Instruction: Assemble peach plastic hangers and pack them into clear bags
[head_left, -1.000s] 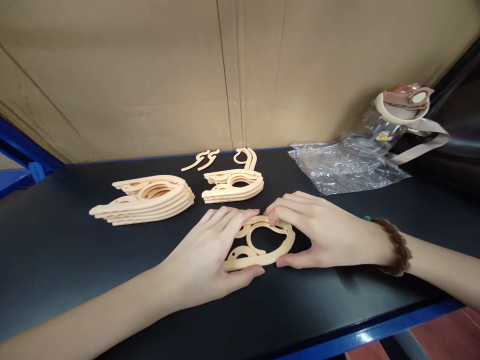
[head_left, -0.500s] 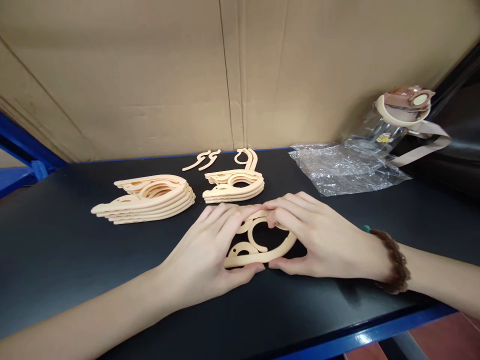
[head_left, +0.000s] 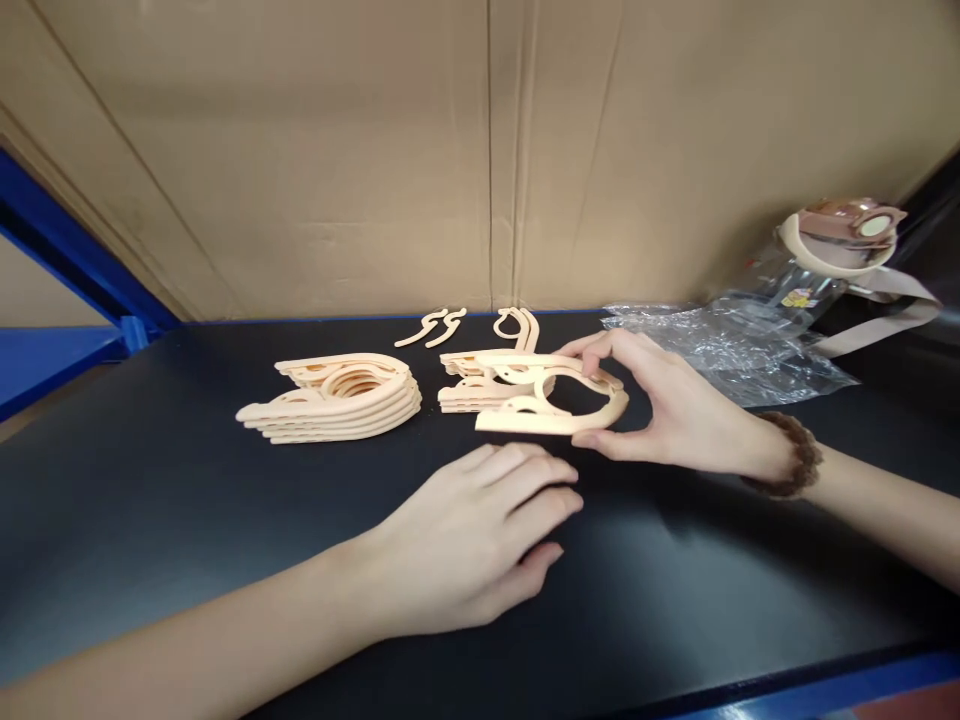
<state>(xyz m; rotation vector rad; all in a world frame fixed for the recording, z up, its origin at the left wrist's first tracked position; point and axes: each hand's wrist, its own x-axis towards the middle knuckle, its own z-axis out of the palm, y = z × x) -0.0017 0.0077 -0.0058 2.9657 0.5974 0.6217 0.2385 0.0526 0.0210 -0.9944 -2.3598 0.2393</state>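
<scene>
Between the thumb and fingers of my right hand (head_left: 660, 400) is a folded beige plastic hanger (head_left: 551, 425), held in front of and partly over a stack of similar folded hangers (head_left: 457, 400). My left hand (head_left: 487, 535) hovers over or rests on the black tabletop (head_left: 375, 520), nearer to me, fingers apart and holding nothing. A second stack of folded hangers (head_left: 345, 415) lies further left, its pieces slightly fanned.
Small curved beige pieces (head_left: 446, 327) and a few hook-like parts (head_left: 525, 325) lie at the back by the cardboard wall (head_left: 337, 180). Crumpled clear plastic (head_left: 735, 350) and a strapped bottle (head_left: 832, 250) are at the back right. A blue frame (head_left: 82, 260) stands left.
My left hand has let go of the hanger, its fingers now apart. My right hand has carried the hanger away from me, to the front of the middle stack. The view has shifted slightly.
</scene>
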